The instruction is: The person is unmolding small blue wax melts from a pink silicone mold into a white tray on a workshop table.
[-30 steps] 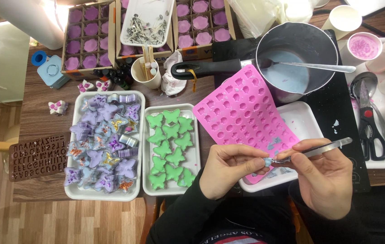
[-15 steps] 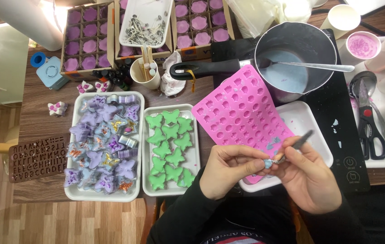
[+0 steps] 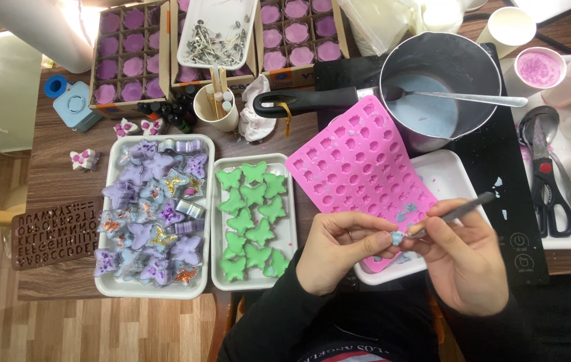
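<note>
While the left hand (image 3: 340, 249) pinches a small pale-blue wax piece (image 3: 397, 237) between thumb and fingertips, the right hand (image 3: 463, 258) is closed around metal tweezers (image 3: 456, 212) whose tip touches that piece. Both hover over the near edge of the pink silicone mould (image 3: 359, 164), lying on a white tray (image 3: 456, 181). At nine o'clock sits a tray of green butterflies (image 3: 253, 218); at twelve, a saucepan (image 3: 433, 80).

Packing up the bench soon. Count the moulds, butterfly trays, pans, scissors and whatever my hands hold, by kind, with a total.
Moulds: 2, the pink mould and the brown letter mould
Butterfly trays: 2, the purple tray and the green tray
Saucepan: 1
Scissors: 1
Tweezers, in the right hand: 1
Small blue piece, pinched by the left hand: 1
Total: 8
</note>
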